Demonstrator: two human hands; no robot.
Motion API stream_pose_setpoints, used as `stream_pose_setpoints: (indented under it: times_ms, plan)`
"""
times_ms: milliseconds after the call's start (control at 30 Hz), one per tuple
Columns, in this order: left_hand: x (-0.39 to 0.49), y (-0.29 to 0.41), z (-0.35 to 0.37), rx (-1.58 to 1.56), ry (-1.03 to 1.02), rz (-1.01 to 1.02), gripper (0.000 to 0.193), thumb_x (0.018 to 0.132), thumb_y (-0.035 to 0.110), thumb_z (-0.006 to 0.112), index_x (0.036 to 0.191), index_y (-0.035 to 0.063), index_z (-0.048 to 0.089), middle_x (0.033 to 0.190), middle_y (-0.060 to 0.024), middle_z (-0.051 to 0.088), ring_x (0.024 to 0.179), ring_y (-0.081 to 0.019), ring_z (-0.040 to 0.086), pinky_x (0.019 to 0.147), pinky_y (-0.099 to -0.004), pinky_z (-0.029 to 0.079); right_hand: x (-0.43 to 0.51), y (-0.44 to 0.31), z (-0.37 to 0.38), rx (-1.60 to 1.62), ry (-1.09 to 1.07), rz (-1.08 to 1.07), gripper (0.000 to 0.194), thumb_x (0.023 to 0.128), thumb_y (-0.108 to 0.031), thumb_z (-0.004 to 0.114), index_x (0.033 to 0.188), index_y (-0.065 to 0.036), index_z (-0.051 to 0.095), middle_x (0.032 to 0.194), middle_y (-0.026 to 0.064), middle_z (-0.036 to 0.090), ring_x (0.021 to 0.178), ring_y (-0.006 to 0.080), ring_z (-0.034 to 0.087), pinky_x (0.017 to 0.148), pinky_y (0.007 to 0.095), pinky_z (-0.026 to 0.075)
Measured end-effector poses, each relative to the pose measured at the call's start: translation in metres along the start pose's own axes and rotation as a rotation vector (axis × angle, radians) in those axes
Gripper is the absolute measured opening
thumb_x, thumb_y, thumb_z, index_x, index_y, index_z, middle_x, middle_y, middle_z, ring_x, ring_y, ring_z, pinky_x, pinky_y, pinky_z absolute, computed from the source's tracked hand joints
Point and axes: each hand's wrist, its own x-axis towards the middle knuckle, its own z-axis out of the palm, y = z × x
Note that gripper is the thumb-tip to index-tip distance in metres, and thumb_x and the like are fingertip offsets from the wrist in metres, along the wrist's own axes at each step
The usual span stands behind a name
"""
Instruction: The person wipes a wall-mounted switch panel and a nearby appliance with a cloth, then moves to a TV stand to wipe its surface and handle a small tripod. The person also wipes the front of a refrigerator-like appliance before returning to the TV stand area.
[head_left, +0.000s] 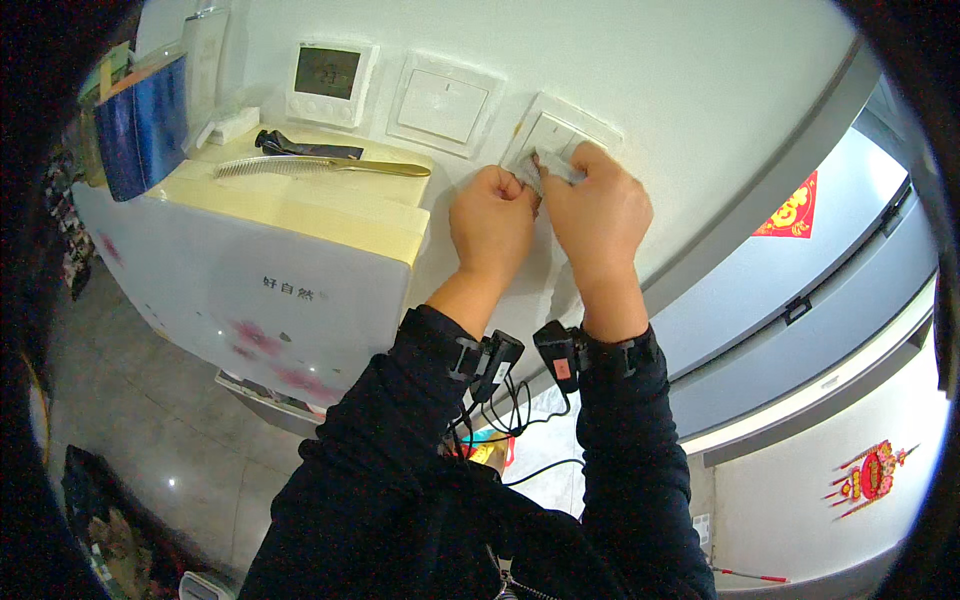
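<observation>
A grey cloth (553, 166) is pressed against a white double wall switch (555, 129) on the pale wall. My right hand (602, 206) pinches the cloth between thumb and fingers, over the lower part of the switch. Just to its left, my left hand (491, 217) has curled fingers at the cloth's lower left edge and seems to grip it; the fingertips are partly hidden. A single wall switch (442, 105) and a white thermostat (328, 82) with a lit display sit farther left on the wall.
Left of my hands stands a floral-printed cabinet (262, 300) with a yellowish top. A comb (322, 166), a black tube (307, 147) and a blue box (142, 127) rest there. A grey door frame (765, 172) runs along the right. Black cables (517, 420) hang between my wrists.
</observation>
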Motion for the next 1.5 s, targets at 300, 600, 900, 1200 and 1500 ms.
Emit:
stream_pose_setpoints:
  times_ms: [300, 600, 900, 1200, 1500]
  plan:
    - [0.0, -0.002, 0.0, -0.038, -0.01, -0.011, 0.024, 0.075, 0.017, 0.075, 0.065, 0.0038, 0.059, 0.058, -0.0065, 0.062, 0.053, -0.0174, 0.057, 0.054, -0.0322, 0.045, 0.004, 0.002, 0.0, -0.044, -0.008, -0.033, 0.02, 0.066, -0.026, 0.069, 0.08, -0.011, 0.069, 0.068, 0.0128, 0.067, 0.065, 0.0342, 0.066, 0.058, 0.042, 0.051]
    - [0.002, -0.003, 0.0, -0.041, -0.009, 0.012, 0.018, 0.073, 0.013, 0.073, 0.065, 0.004, 0.059, 0.059, -0.0065, 0.063, 0.053, -0.0188, 0.059, 0.055, -0.0325, 0.046, 0.004, -0.004, -0.006, -0.069, -0.151, 0.081, 0.025, 0.067, -0.029, 0.071, 0.084, -0.01, 0.071, 0.069, 0.0129, 0.067, 0.067, 0.0322, 0.067, 0.064, 0.0389, 0.053]
    - [0.001, 0.0, -0.001, -0.014, -0.006, 0.0, 0.018, 0.072, 0.012, 0.074, 0.066, 0.0042, 0.058, 0.059, -0.0067, 0.062, 0.055, -0.0189, 0.059, 0.054, -0.0333, 0.046, 0.004, -0.002, -0.006, -0.069, -0.173, 0.068, 0.024, 0.067, -0.028, 0.071, 0.082, -0.009, 0.07, 0.07, 0.0134, 0.067, 0.066, 0.0323, 0.067, 0.061, 0.0395, 0.052]
    - [0.002, -0.004, 0.001, -0.007, -0.01, 0.009, 0.03, 0.076, 0.026, 0.075, 0.066, 0.0043, 0.057, 0.057, -0.0073, 0.06, 0.054, -0.0214, 0.058, 0.054, -0.0347, 0.045, 0.003, -0.003, -0.012, -0.067, -0.097, 0.038, 0.022, 0.066, -0.028, 0.07, 0.079, -0.01, 0.068, 0.071, 0.0141, 0.067, 0.069, 0.0347, 0.067, 0.062, 0.0425, 0.052]
    - [-0.004, 0.012, -0.004, -0.045, -0.057, 0.021, 0.041, 0.078, 0.031, 0.08, 0.062, 0.0053, 0.052, 0.056, -0.0044, 0.058, 0.049, -0.0131, 0.054, 0.047, -0.0297, 0.043, -0.06, 0.048, -0.054, 0.222, -0.207, 0.226, 0.024, 0.074, -0.028, 0.074, 0.077, -0.007, 0.062, 0.06, 0.0123, 0.06, 0.056, 0.0263, 0.061, 0.056, 0.0375, 0.047]
